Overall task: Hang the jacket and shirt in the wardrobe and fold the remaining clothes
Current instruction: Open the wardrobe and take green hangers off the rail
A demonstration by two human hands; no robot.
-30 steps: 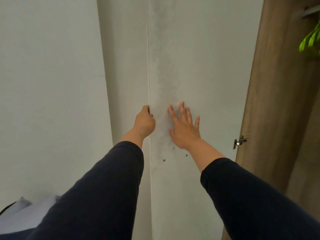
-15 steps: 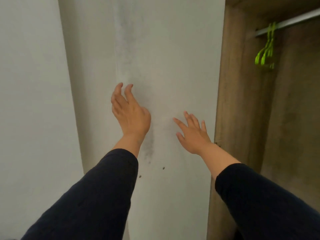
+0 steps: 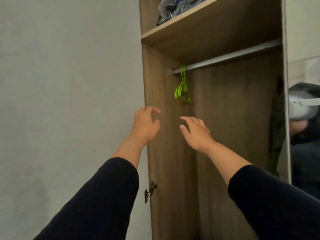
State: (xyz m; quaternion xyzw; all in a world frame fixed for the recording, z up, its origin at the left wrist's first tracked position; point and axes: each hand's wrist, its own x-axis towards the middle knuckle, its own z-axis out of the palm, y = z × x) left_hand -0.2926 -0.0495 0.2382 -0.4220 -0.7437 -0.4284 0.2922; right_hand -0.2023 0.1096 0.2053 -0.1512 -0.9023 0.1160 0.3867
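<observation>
The wooden wardrobe (image 3: 169,161) stands open in front of me. A metal rail (image 3: 228,57) runs under its shelf, and a bunch of green hangers (image 3: 182,89) hangs at the rail's left end. My left hand (image 3: 144,126) is raised at the wardrobe's left side panel, fingers curled and apart, holding nothing. My right hand (image 3: 196,131) reaches into the opening below the hangers, fingers spread and empty. Both hands are a little below the hangers and touch nothing. No jacket or shirt is in view.
The open white door (image 3: 69,101) fills the left side, with a hinge (image 3: 150,191) low on the side panel. A shelf (image 3: 199,16) above the rail holds dark bagged items (image 3: 174,9). A mirrored door (image 3: 304,118) at the right shows a reflection of a person.
The white door has swung away to the left and the wardrobe's inside has come into view. Both hands left the door face and moved toward the opening, under the hangers.
</observation>
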